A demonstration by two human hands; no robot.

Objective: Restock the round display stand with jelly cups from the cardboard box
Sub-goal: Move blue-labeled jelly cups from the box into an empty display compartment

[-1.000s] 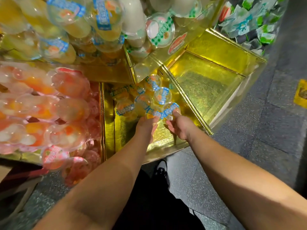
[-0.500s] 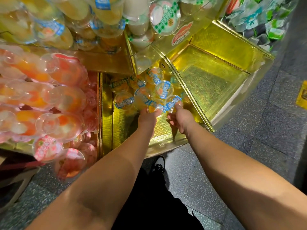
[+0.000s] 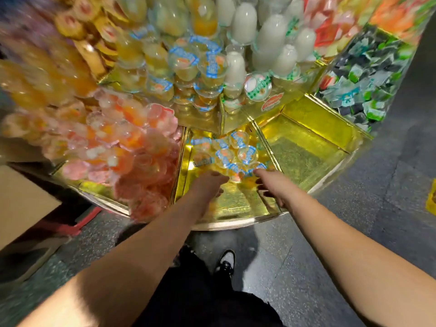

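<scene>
Both your hands reach into the gold-lined middle compartment (image 3: 226, 204) of the round display stand (image 3: 236, 224). Left hand (image 3: 208, 185): fingers extended, tips against the blue-labelled jelly cups (image 3: 232, 153) heaped at the compartment's back. Right hand (image 3: 269, 185): forefinger straight, touching the nearest cup; other fingers too blurred to tell. Pink cups (image 3: 132, 147) fill the bay left; cardboard box (image 3: 21, 204) at far left

Your forearms are bare, no sleeves showing. You wear black trousers (image 3: 200, 291) and a black shoe (image 3: 226, 261) with a white toe and dark laces.
</scene>
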